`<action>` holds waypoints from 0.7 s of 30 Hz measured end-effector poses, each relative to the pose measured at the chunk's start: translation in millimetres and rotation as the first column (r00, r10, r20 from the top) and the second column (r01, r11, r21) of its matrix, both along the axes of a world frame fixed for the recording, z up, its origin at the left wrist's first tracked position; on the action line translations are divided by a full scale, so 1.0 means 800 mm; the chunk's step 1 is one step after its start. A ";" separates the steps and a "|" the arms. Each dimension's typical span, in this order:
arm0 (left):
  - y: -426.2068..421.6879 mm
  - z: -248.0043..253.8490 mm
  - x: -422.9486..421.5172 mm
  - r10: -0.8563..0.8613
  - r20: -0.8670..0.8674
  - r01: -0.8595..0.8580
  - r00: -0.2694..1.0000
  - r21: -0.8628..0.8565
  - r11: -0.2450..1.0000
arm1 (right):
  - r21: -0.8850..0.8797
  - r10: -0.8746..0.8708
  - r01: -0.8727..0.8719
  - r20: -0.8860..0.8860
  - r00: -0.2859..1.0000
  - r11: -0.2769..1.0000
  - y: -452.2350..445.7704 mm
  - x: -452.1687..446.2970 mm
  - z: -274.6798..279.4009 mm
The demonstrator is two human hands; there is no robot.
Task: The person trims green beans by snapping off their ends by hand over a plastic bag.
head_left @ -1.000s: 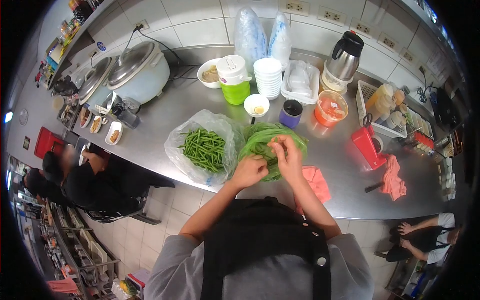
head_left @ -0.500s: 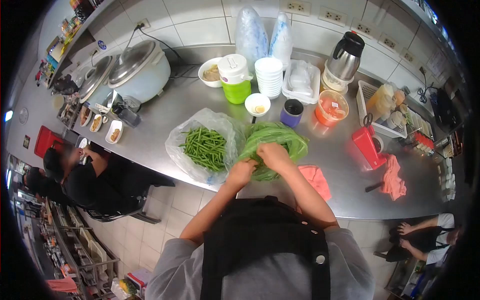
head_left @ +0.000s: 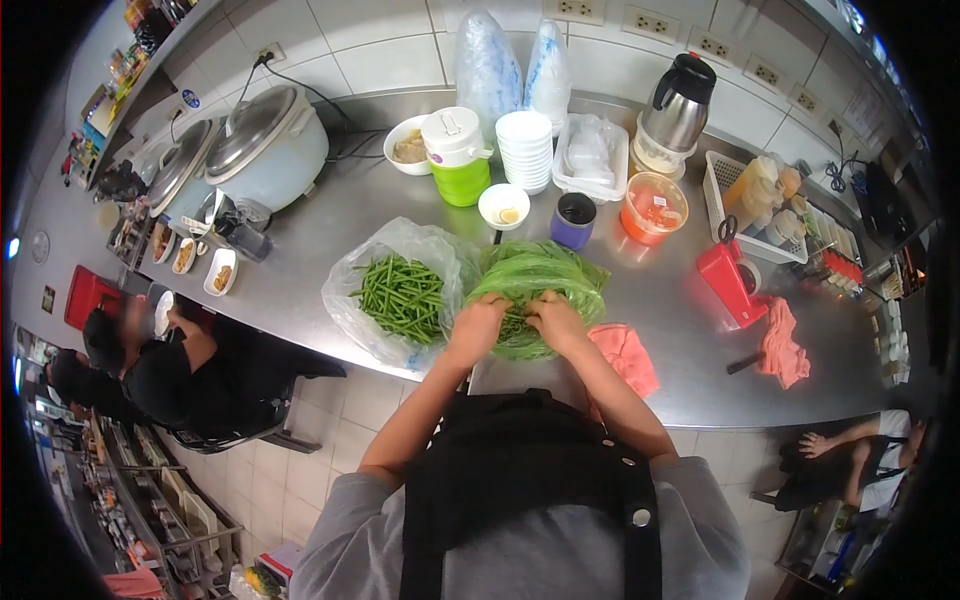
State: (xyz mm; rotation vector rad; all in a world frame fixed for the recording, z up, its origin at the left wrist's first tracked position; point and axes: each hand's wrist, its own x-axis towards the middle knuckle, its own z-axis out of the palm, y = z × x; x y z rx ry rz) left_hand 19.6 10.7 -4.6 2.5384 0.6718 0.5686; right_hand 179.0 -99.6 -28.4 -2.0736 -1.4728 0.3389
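Observation:
Both hands work over a green plastic bag (head_left: 575, 285) that lies open on the steel counter, with thin green beans (head_left: 515, 325) showing inside. My left hand (head_left: 480, 325) is at the bag's left side, fingers curled and pinched around a green bean. Facing it, my right hand (head_left: 555, 322) has its fingertips bent together on the beans, a short gap from the left. The exact piece between the fingertips is small and partly hidden. Just left of the hands, a clear plastic bag (head_left: 345, 300) holds a heap of cut green beans (head_left: 400, 298).
Behind the bags stand a white bowl (head_left: 504, 207), a purple cup (head_left: 573, 220), a green-and-white jug (head_left: 460, 180) and an orange tub (head_left: 653, 208). A pink cloth (head_left: 625, 358) lies right of the green bag. Co-workers sit at left (head_left: 165, 370) and right (head_left: 850, 460).
My right hand has drawn back from the bag's upper edge and lowered beside the beans. The bag's mouth is wider, showing more beans. My left hand has shifted slightly up. The view has shifted a little.

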 end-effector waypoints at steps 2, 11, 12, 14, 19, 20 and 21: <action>0.006 -0.008 0.001 -0.075 -0.050 0.077 0.996 0.054 0.996 | -0.013 0.036 -0.036 0.007 0.999 0.999 0.003 0.002 0.004; 0.006 0.026 0.001 -0.051 0.083 0.055 0.995 -0.048 0.997 | 0.241 0.078 -0.036 -0.166 0.983 0.970 0.001 -0.002 0.035; 0.004 0.031 0.002 -0.050 0.083 0.054 0.995 -0.048 0.997 | 0.273 0.115 -0.060 -0.190 0.975 0.960 0.001 -0.002 0.038; 0.000 0.038 0.002 0.073 0.224 0.016 0.972 -0.371 0.928 | 0.306 0.153 -0.083 -0.212 0.965 0.948 0.001 -0.003 0.043; 0.009 0.016 0.002 0.264 0.373 0.177 0.889 -0.815 0.552 | 0.224 0.139 0.138 -0.880 0.454 0.965 0.005 0.009 0.052; 0.012 0.008 0.001 0.289 0.393 0.221 0.873 -0.847 0.484 | 0.225 0.140 0.138 -0.880 0.454 0.965 0.005 0.010 0.053; 0.008 0.013 0.002 0.287 0.393 0.222 0.873 -0.847 0.484 | 0.239 0.151 0.173 -0.899 0.411 0.955 0.003 0.009 0.067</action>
